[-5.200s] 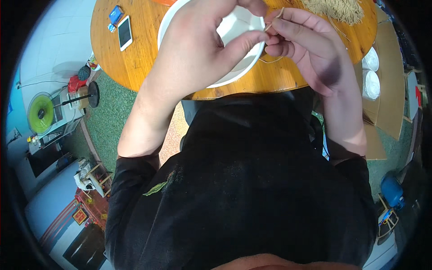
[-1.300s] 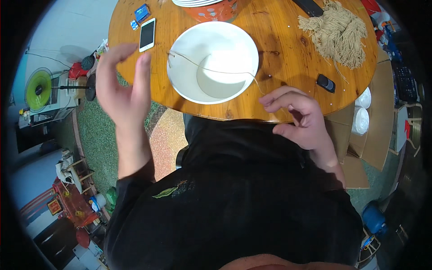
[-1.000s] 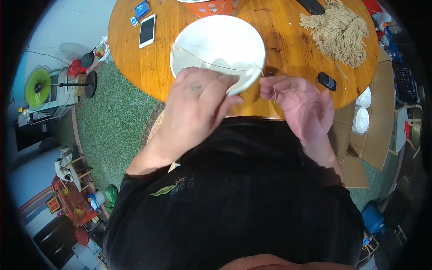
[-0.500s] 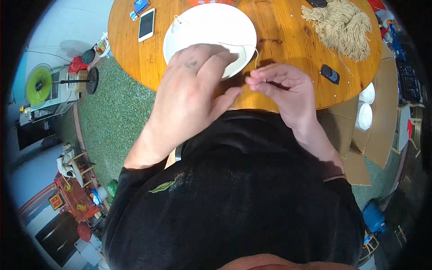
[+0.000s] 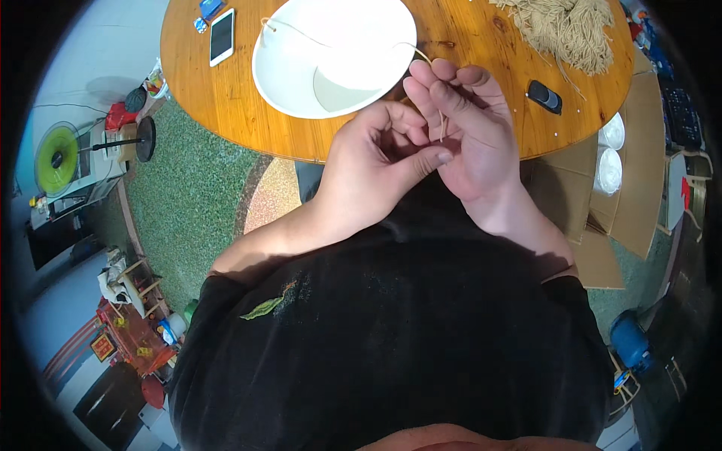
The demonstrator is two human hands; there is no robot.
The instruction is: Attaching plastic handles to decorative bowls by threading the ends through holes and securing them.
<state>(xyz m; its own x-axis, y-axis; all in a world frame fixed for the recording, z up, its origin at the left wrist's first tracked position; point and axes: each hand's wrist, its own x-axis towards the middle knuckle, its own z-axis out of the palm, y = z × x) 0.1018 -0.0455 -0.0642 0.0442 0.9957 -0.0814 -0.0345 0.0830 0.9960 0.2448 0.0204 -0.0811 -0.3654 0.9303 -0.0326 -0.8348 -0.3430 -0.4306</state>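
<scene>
A white bucket-like container (image 5: 289,83) stands on the round wooden table. A thin beige cord (image 5: 414,47) is tied or looped at its left rim, crosses its mouth and runs to my right hand (image 5: 477,128). The right hand is turned palm inward, thumb and fingers closed on the cord, whose short end hangs below the fingers. Against the right palm, my left hand (image 5: 368,158) has curled fingers, with its thumb tip beside that hanging end. The exact pinch of the left fingers is partly hidden, but the cord end meets them.
On the wooden table (image 5: 203,98) lie a white phone (image 5: 222,37), a small black device (image 5: 544,98) and a heap of beige cords (image 5: 575,34). Opened cardboard (image 5: 560,199) with white round things is at the right. A green fan (image 5: 60,158) stands far left.
My left hand has moved from over the container to the right hand, near the cord's end. My right hand has risen and turned palm inward. The view has shifted slightly.
</scene>
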